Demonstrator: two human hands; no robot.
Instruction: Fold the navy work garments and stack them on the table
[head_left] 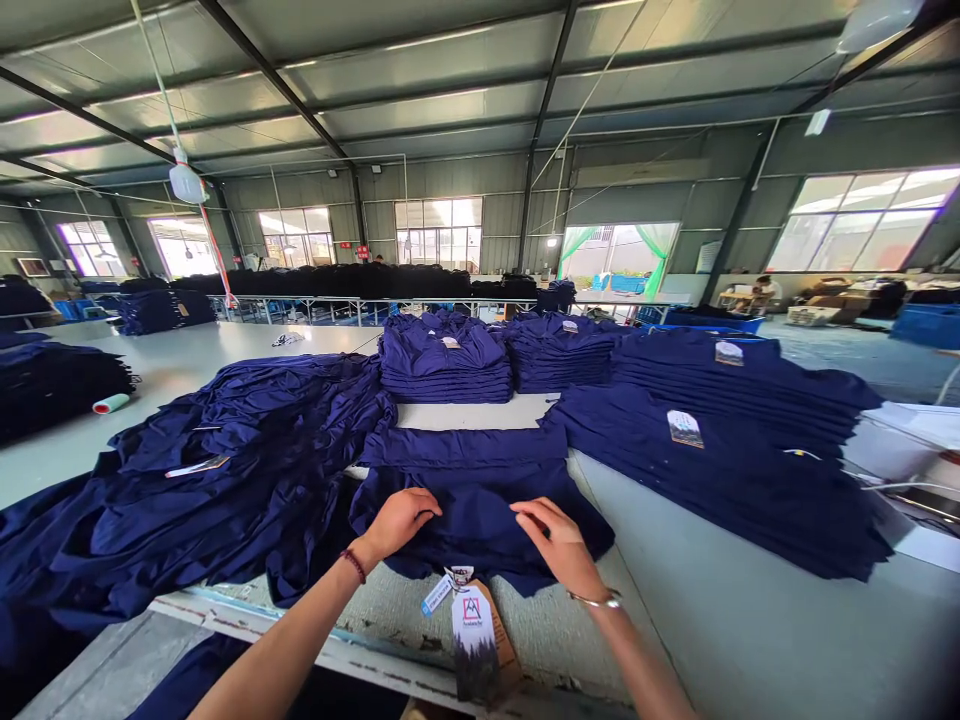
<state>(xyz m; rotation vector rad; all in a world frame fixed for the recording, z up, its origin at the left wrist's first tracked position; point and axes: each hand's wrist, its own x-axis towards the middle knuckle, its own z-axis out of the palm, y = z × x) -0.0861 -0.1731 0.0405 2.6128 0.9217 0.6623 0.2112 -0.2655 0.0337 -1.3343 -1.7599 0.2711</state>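
Factory table (720, 640), lower center of frame: navy shirt (480, 530) lies spread at the near edge, its tag (472, 640) hanging over. Left hand (401, 522) and right hand (559, 545) rest on the shirt, well apart, each grip open, clamping nothing. Folded stacks (442, 365) stand beyond.

On my feed, the navy shirt (480, 515) is partly hidden under the left hand (400, 522) and the right hand (561, 547), so I can't make out how the fabric lies there. The small print on the hang tag (474, 640) is mostly too small to read. The heap of navy garments (187, 500) runs off the left edge of the frame, and at upper right the people by the far wall (757, 295) are too small to tell what they're doing.
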